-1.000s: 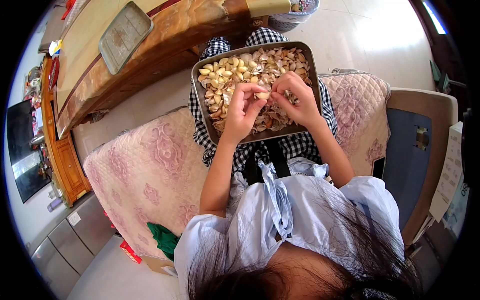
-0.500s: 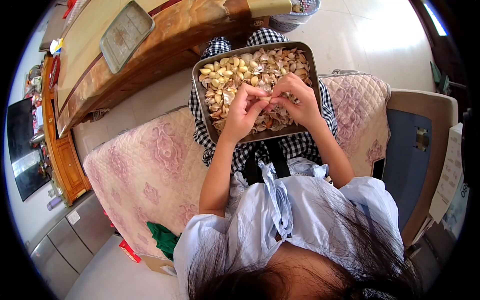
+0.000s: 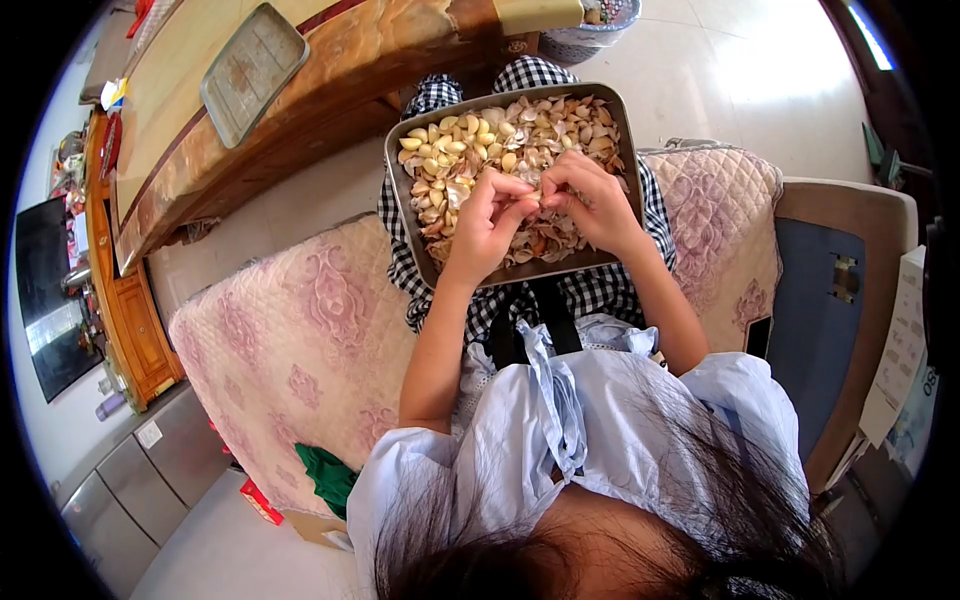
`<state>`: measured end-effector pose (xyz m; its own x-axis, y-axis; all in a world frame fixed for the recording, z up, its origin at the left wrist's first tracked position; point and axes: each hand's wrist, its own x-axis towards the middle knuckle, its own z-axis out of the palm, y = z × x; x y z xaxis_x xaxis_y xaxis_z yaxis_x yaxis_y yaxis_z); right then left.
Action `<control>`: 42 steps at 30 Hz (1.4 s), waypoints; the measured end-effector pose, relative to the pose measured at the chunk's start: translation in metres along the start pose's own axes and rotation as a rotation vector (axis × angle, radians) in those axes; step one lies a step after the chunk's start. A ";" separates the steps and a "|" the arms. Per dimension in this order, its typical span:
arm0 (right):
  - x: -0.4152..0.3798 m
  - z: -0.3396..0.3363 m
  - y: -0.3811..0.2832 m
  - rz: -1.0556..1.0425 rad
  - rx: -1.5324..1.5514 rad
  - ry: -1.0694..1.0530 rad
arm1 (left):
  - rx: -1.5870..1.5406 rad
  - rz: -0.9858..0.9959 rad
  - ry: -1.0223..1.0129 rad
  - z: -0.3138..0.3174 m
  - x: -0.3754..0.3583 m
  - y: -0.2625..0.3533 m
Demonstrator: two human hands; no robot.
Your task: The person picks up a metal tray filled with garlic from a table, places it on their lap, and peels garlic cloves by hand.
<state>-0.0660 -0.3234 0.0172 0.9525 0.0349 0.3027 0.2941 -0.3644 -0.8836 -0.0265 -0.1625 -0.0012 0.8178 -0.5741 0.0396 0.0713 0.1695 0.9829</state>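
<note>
A metal tray (image 3: 392, 165) rests across my lap, full of garlic. Peeled pale-yellow garlic cloves (image 3: 455, 147) lie at its upper left, while unpeeled cloves and loose skins (image 3: 575, 115) fill the right and lower parts. Over the middle of the tray, my left hand (image 3: 490, 225) pinches a small garlic clove (image 3: 534, 197) between thumb and fingertips. My right hand (image 3: 598, 207) meets it there, its thumb and forefinger closed on the clove's other side. Fingertips cover most of that clove.
A stone-edged table (image 3: 345, 60) stands ahead to the left, with another metal tray (image 3: 255, 75) on it. A basket (image 3: 590, 38) sits on the floor beyond. The sofa has a quilted cover (image 3: 290, 340), with a green cloth (image 3: 326, 478) and a phone (image 3: 759, 337) on it.
My right hand's fingers have shifted slightly down and curled closer around the clove. My left hand stays nearly still, and the tray has not moved.
</note>
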 end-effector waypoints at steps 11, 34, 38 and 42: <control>-0.003 0.001 0.004 -0.002 0.057 0.052 | 0.518 0.290 0.094 -0.002 0.001 -0.008; -0.007 0.009 0.009 0.199 0.382 -0.029 | 0.434 0.305 0.139 0.006 0.000 0.003; -0.009 0.008 0.009 0.168 0.397 -0.023 | 0.428 0.349 0.120 0.007 -0.002 -0.003; -0.010 0.005 0.002 0.220 0.514 0.017 | 0.438 0.467 0.169 0.008 -0.002 -0.010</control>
<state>-0.0746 -0.3197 0.0105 0.9956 -0.0073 0.0934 0.0935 0.1393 -0.9858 -0.0331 -0.1692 -0.0092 0.7875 -0.3792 0.4859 -0.5224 0.0079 0.8527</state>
